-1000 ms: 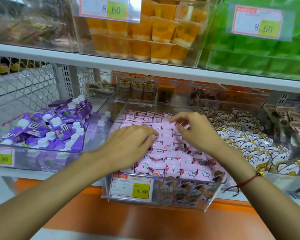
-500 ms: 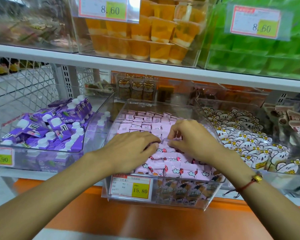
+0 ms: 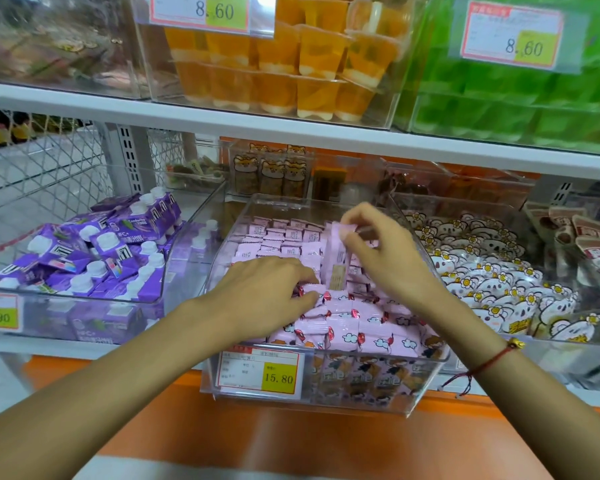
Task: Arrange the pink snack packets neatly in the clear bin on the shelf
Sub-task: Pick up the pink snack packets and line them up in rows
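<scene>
A clear bin [image 3: 426,386] on the lower shelf holds several pink snack packets [image 3: 347,327], in rows at the back and a looser pile at the front. My right hand [image 3: 381,251] pinches one pink packet [image 3: 336,258] by its top edge and holds it upright above the middle of the bin. My left hand [image 3: 267,292] lies palm down on the packets at the bin's left side, with its fingertips closed on a packet [image 3: 309,291] in the pile.
A bin of purple cartons [image 3: 84,258] stands to the left, a bin of white cartoon packets [image 3: 482,282] to the right. An upper shelf [image 3: 291,126] with orange jelly cups [image 3: 291,64] and green packs hangs close overhead. A price tag [image 3: 260,372] marks the bin front.
My right hand has risen from the pile, lifting one pink packet upright. My left hand has stayed on the packets at the left, shifting only slightly.
</scene>
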